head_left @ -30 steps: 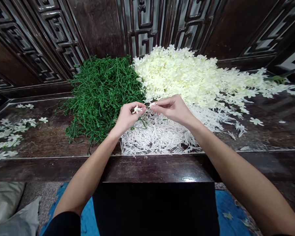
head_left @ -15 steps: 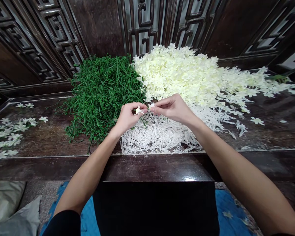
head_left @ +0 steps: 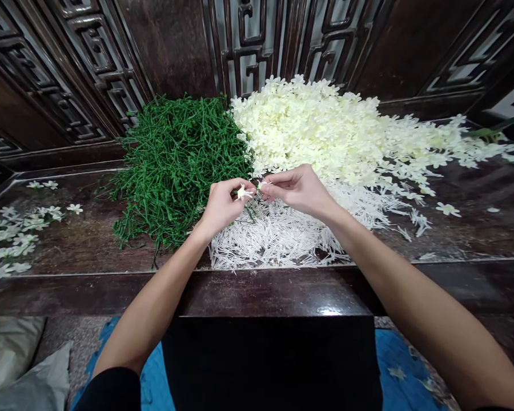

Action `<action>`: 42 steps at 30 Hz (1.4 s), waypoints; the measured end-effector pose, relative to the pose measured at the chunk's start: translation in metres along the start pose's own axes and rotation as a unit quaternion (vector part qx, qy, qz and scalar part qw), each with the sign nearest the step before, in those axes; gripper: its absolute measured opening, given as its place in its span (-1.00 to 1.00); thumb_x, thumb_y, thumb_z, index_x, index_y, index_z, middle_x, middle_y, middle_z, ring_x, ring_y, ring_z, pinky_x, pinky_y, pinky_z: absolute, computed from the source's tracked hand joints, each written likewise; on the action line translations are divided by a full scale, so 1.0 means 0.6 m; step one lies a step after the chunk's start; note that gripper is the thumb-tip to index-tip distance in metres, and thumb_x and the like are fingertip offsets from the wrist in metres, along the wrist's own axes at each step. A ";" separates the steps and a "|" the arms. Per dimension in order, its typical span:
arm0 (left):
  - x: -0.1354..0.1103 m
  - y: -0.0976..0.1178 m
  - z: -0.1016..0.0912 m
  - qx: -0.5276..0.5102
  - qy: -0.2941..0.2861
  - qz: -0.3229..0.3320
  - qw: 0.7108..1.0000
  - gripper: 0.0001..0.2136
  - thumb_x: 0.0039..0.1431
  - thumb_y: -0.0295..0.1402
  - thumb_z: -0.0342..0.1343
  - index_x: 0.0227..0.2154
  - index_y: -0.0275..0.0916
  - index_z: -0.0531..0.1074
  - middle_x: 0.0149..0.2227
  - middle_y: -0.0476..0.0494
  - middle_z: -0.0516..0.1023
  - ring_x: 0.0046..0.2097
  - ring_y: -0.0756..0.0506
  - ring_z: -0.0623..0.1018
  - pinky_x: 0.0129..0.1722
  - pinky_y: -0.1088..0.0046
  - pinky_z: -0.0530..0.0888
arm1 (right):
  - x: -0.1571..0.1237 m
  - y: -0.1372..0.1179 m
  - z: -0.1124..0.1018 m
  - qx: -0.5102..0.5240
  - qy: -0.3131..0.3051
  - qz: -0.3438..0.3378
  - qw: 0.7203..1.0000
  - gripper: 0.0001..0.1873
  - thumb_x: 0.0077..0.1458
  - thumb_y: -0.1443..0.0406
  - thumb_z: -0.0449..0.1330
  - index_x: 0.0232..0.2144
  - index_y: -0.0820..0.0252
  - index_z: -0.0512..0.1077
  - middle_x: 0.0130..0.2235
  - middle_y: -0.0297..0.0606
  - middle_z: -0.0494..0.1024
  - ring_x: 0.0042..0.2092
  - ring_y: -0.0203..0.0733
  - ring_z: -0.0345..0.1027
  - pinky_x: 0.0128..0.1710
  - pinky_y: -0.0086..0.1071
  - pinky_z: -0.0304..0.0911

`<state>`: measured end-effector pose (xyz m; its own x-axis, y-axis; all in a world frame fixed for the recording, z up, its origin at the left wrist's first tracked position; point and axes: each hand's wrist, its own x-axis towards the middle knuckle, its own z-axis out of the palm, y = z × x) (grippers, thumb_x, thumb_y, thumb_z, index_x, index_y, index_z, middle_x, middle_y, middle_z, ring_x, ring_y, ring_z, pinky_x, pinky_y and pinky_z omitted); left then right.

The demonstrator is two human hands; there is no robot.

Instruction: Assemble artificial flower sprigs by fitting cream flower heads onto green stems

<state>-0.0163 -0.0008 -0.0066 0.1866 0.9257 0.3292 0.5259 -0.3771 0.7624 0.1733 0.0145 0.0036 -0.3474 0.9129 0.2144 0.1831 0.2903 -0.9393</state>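
Observation:
My left hand [head_left: 223, 204] is closed in a pinch, with a small white artificial flower [head_left: 242, 193] showing at its thumb and fingers. Facing it, my right hand [head_left: 303, 191] pinches a second pale flower [head_left: 262, 185] between thumb and fingertips. The fingertips of the two hands almost meet; any stem between them is too small to make out. Beneath the hands lies a heap of thin white plastic pieces [head_left: 269, 240]. A tangled pile of green plastic stems [head_left: 180, 154] borders my left hand. Behind my right hand rises a large mound of cream-white flower heads [head_left: 312, 125].
Finished-looking white blossoms [head_left: 21, 234] are scattered at the left of the dark wooden bench [head_left: 85, 245]. A carved lattice backrest [head_left: 180, 45] stands behind the piles. Stray flowers [head_left: 448, 209] lie at the right. Pale bags [head_left: 17, 354] sit on the floor, lower left.
The flower at my left hand has turned slightly, and the fingers of both hands have shifted a little. The piles look unchanged.

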 end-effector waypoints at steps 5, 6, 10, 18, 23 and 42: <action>-0.005 0.000 0.004 0.008 0.025 0.010 1.000 -0.87 0.10 -0.37 0.15 -0.39 -0.27 0.59 -0.50 -0.08 0.60 -0.52 0.03 0.37 -0.52 0.49 0.21 | -0.002 0.002 0.008 0.009 -0.007 -0.026 1.000 -0.90 0.00 0.29 0.33 -0.41 0.17 0.65 -0.42 -0.23 0.65 -0.42 -0.23 0.50 -0.35 -0.28 0.48; -0.007 0.001 0.005 0.014 0.031 0.012 0.999 -0.87 0.09 -0.38 0.15 -0.39 -0.27 0.59 -0.51 -0.08 0.59 -0.54 0.03 0.35 -0.53 0.49 0.19 | -0.003 0.002 0.009 0.007 -0.005 -0.028 1.000 -0.90 0.01 0.29 0.32 -0.41 0.17 0.65 -0.41 -0.24 0.65 -0.42 -0.23 0.50 -0.34 -0.27 0.48; -0.011 0.003 0.005 0.033 0.046 0.021 0.998 -0.88 0.06 -0.42 0.15 -0.40 -0.25 0.59 -0.53 -0.06 0.58 -0.54 0.03 0.35 -0.54 0.49 0.18 | -0.007 -0.001 0.014 -0.037 0.006 -0.057 0.998 -0.86 0.07 0.30 0.26 -0.40 0.13 0.65 -0.36 -0.24 0.65 -0.41 -0.23 0.47 -0.38 -0.26 0.45; -0.013 0.003 0.007 0.048 0.057 0.036 0.997 -0.88 0.04 -0.44 0.12 -0.43 -0.26 0.58 -0.57 -0.03 0.54 -0.57 0.05 0.27 -0.56 0.50 0.17 | -0.010 0.001 0.018 -0.108 0.021 -0.129 0.986 -0.79 0.12 0.33 0.19 -0.41 0.08 0.65 -0.42 -0.28 0.62 -0.44 -0.24 0.40 -0.47 -0.31 0.30; -0.015 0.004 0.009 0.046 0.064 0.042 0.996 -0.86 0.02 -0.47 0.12 -0.40 -0.25 0.58 -0.56 -0.02 0.53 -0.56 0.05 0.25 -0.56 0.50 0.15 | -0.012 -0.002 0.018 -0.072 0.014 -0.107 0.992 -0.80 0.11 0.32 0.20 -0.42 0.10 0.65 -0.42 -0.26 0.63 -0.43 -0.23 0.41 -0.47 -0.31 0.30; -0.020 0.006 0.008 0.081 0.047 0.032 0.995 -0.72 -0.14 -0.57 0.05 -0.37 -0.22 0.57 -0.56 0.03 0.49 -0.54 0.03 0.27 -0.51 0.49 0.16 | -0.013 -0.002 0.025 -0.166 0.017 -0.169 0.971 -0.70 0.07 0.35 0.10 -0.51 0.02 0.61 -0.53 -0.36 0.56 -0.56 -0.29 0.27 -0.55 -0.33 0.21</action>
<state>-0.0129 -0.0132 -0.0107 0.1494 0.8903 0.4303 0.6437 -0.4179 0.6411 0.1619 0.0030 -0.0009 -0.4087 0.7574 0.5093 0.3527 0.6457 -0.6772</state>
